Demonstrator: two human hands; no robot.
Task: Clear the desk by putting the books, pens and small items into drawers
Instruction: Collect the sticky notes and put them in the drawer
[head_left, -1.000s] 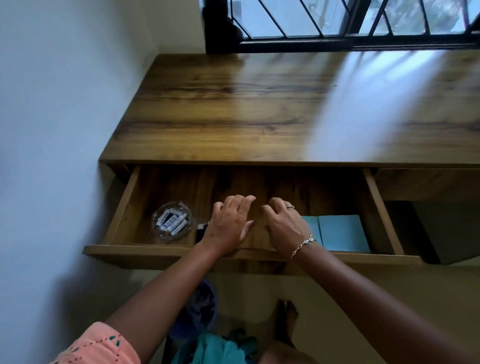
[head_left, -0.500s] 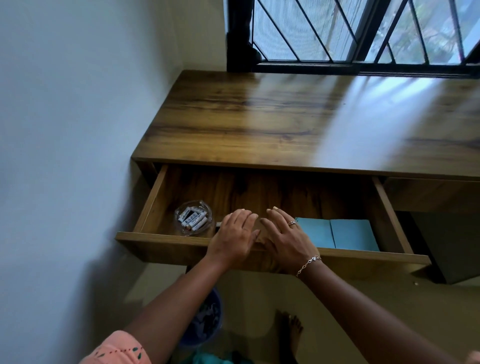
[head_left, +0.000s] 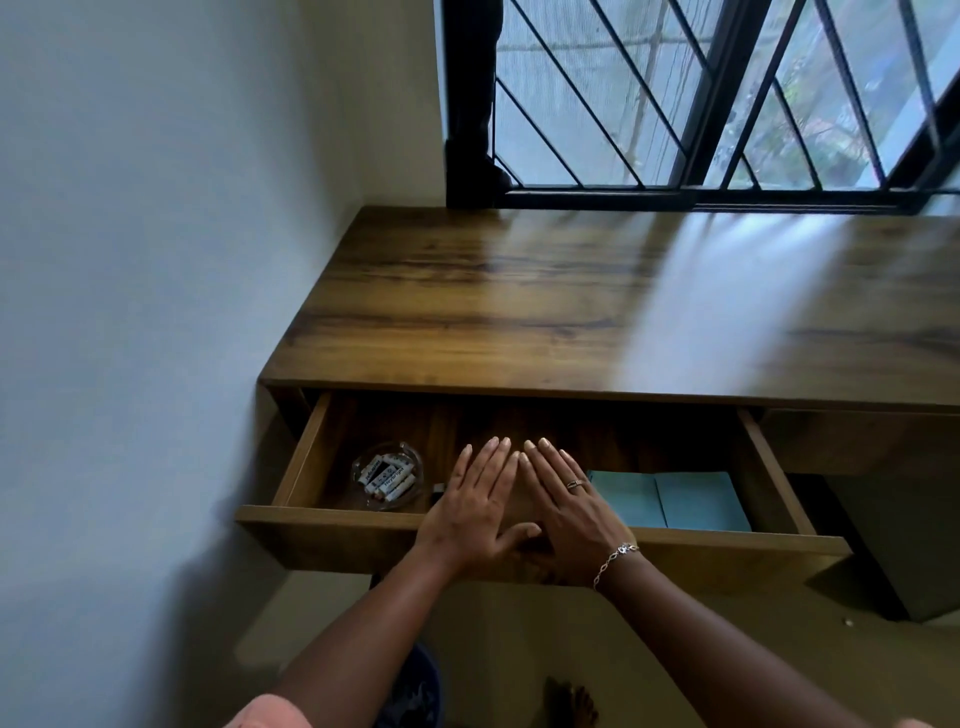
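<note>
The wooden desk's left drawer (head_left: 322, 525) stands pulled out. Inside at the left sits a glass dish (head_left: 387, 480) holding several small white tubes. Two light blue books (head_left: 675, 499) lie flat at the right of the drawer. My left hand (head_left: 478, 506) and my right hand (head_left: 569, 512) lie side by side over the drawer's front edge, fingers straight and pointing into the drawer. Both thumbs hang over the front panel. A small dark item (head_left: 439, 488) shows just left of my left hand; whatever lies under the hands is hidden.
The desk top (head_left: 597, 312) runs back to a barred window (head_left: 701, 104). A white wall (head_left: 130, 260) stands close on the left. A second drawer front (head_left: 857, 441) at the right is closed. My bare foot (head_left: 571, 704) and some blue cloth are on the floor below.
My fingers have straightened and the hands have drawn back onto the drawer's front edge. The drawer has slid inward a little. The camera has tilted up, showing more window.
</note>
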